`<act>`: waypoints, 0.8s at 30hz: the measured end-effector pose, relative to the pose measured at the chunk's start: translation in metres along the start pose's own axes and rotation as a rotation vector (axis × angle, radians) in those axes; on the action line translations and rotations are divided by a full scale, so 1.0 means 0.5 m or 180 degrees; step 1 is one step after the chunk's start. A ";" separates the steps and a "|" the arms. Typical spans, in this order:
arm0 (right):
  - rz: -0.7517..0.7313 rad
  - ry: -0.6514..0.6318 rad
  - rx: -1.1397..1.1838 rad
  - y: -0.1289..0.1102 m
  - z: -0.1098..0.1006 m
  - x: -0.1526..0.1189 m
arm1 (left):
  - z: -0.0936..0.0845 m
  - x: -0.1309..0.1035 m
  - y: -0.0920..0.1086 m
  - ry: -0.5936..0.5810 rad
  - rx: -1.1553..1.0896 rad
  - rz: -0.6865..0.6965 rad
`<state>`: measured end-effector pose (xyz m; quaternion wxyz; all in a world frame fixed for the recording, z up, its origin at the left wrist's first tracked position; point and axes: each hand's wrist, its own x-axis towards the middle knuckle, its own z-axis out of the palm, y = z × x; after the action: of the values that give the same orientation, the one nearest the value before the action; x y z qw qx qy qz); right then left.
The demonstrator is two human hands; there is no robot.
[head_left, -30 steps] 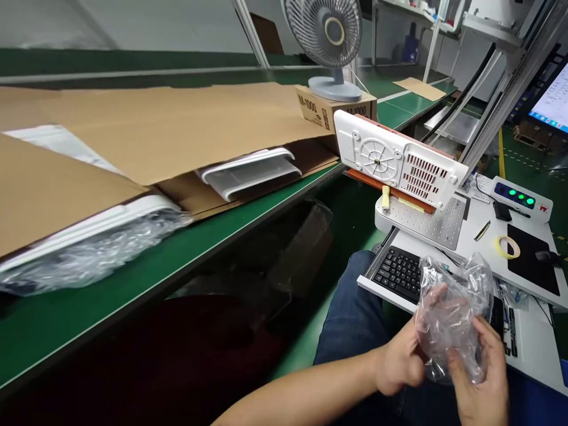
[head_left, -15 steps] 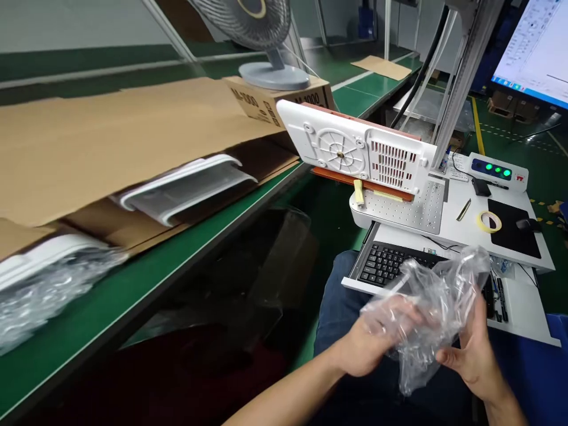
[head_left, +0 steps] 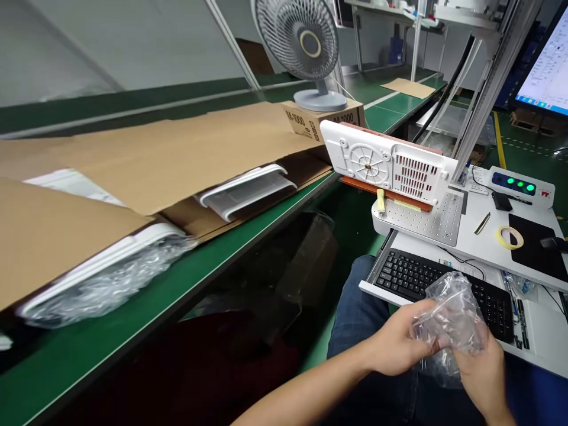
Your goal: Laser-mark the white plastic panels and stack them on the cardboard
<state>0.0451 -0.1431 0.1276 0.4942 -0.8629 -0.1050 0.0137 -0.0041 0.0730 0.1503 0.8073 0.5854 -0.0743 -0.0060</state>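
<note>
A crumpled clear plastic bag (head_left: 457, 310) is bunched up between my two hands, above my lap. My left hand (head_left: 399, 340) has its fingers closed on the bag's left side. On the right side, my right hand (head_left: 483, 367) grips it too, its fingertips partly behind the film. Just beyond the bag lies a black keyboard (head_left: 408, 275) on a pulled-out tray. Past that, a white plastic panel (head_left: 373, 160) with a round ribbed pattern and a slotted vent stands on edge in an orange-brown holder (head_left: 386, 194) on a perforated metal plate (head_left: 437, 222).
To the left, a green conveyor (head_left: 248, 236) carries open cardboard boxes (head_left: 190, 154) with wrapped white panels (head_left: 106, 272). A fan (head_left: 306, 47) stands on a carton (head_left: 306, 121). On the white bench are yellow tape (head_left: 509, 238), a mouse pad (head_left: 532, 242) and a control box (head_left: 521, 184).
Both hands have drawn closer together, and the plastic bag between them is squeezed into a smaller bundle. The camera view has swung left and up a little.
</note>
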 end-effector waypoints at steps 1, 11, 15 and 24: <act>0.0044 0.0053 -0.0070 0.000 -0.014 0.004 | -0.009 -0.004 0.004 0.0107 0.0150 0.0033; -0.0131 -0.1455 0.0732 -0.040 -0.041 0.017 | -0.062 -0.023 0.043 -0.0200 0.1116 0.0532; -0.0518 -0.1502 0.0549 -0.049 -0.055 0.032 | -0.048 -0.010 0.050 -0.0019 0.0938 0.0349; 0.0261 -0.1434 0.1714 -0.060 0.020 -0.013 | -0.077 0.002 0.057 0.0487 0.0927 0.0417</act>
<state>0.0324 -0.1212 0.1477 0.6674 -0.6805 -0.1693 0.2507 -0.0004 0.1181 0.1659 0.7160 0.6888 -0.0507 0.1021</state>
